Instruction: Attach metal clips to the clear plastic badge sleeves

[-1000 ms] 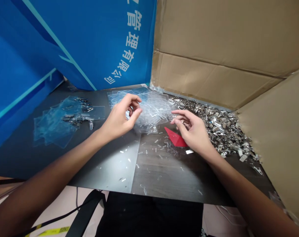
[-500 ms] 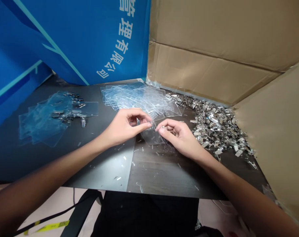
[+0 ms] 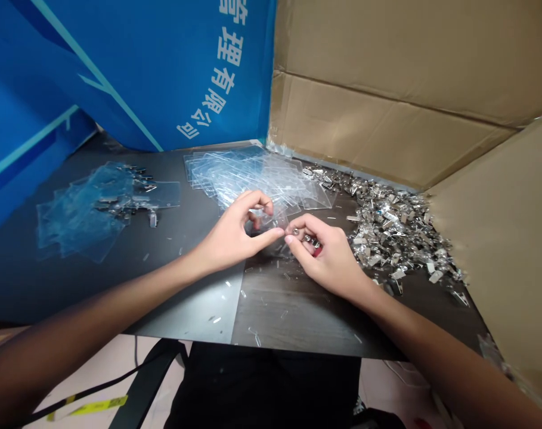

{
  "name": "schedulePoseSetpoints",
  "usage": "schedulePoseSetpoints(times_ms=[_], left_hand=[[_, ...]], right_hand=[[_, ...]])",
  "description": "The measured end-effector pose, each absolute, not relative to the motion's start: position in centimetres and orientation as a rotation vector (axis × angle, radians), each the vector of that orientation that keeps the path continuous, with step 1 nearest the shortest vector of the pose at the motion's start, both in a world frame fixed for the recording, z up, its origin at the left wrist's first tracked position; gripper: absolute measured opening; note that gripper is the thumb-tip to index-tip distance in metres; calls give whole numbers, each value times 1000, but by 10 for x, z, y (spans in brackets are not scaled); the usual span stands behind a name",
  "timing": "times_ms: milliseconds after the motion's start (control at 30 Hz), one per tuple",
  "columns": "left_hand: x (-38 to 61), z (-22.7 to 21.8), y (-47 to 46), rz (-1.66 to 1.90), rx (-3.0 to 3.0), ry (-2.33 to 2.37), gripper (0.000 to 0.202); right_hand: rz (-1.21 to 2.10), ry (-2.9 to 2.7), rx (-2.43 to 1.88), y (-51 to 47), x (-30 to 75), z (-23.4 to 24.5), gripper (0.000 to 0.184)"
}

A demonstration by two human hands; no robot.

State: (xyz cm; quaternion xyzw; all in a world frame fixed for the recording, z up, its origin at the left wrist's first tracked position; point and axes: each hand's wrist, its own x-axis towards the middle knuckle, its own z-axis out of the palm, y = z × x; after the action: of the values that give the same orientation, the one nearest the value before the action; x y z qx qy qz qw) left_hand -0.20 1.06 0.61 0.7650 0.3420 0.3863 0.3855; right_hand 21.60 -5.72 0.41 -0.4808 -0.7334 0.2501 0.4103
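My left hand [image 3: 239,229] is curled around the top of a clear plastic badge holder [image 3: 276,221], its thumb stretched toward the right fingertips and its index finger lifted apart from the thumb. Thumb and index finger of my right hand [image 3: 327,250] pinch a small metal badge clip [image 3: 296,232] at the edge of the holder. More shiny clips [image 3: 312,241] lie in the curled right fingers. The exact join between clip and holder is too small to make out.
Behind my hands lies a spread of clear holders [image 3: 235,173]. A heap of metal clips [image 3: 391,226] covers the right side. At left are holders with clips attached [image 3: 87,208]. Small clear slivers [image 3: 255,336] litter the dark table [image 3: 297,322]. Cardboard [image 3: 387,131] and a blue panel [image 3: 163,71] stand behind.
My left index finger has lifted away from its thumb, and the thumb has shifted right to the right fingertips. The right hand stays close to its place, still pinching.
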Motion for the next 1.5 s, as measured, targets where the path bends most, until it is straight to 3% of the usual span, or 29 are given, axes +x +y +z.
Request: schedulePoseSetpoints(times_ms=[233, 500, 567, 733, 967, 1500], left_hand=[[-5, 21, 0, 1114, 2276, 792, 11], [-6, 22, -6, 1009, 2343, 604, 17], [-8, 21, -3, 920, 2255, 531, 16], [-10, 18, 2, 704, 1854, 418, 44], [-5, 17, 2, 633, 1589, 540, 27], [-2, 15, -6, 916, 1927, 784, 36]], right_hand=[[-23, -1948, -993, -53, 224, 5, 18], [-313, -1956, -877, -55, 233, 0, 19], [-354, -1950, -877, -54, 233, 1, 22], [-387, -1923, -748, -52, 234, 5, 26], [-365, -2089, -699, -51, 237, 7, 19], [-399, -2213, -824, -56, 232, 13, 20]])
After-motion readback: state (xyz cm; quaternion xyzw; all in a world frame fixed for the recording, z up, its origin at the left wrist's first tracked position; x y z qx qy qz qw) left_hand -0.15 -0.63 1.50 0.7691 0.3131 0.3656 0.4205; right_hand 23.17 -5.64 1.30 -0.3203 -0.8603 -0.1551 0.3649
